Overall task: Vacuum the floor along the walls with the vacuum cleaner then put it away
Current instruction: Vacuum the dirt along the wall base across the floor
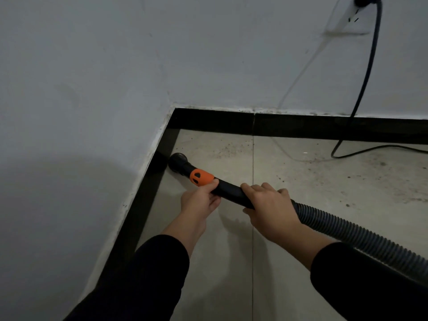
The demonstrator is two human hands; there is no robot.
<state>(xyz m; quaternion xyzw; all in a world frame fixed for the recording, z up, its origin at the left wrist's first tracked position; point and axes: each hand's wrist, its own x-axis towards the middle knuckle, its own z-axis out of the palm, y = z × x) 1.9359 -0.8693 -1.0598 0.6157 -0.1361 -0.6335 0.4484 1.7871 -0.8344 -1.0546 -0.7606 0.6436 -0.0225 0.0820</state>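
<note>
From my end the wand reads as smooth black plastic with a dull sheen. The collar on it is matt orange plastic. The hose behind is grey plastic, ribbed all along. The floor tiles look pale and faintly glossy, dulled by grit and dust. The skirting is black and glossy. I see the wall as matt, scuffed paint. The sleeves are matt black cloth, and the power cord has a smooth dark sheath.
</note>
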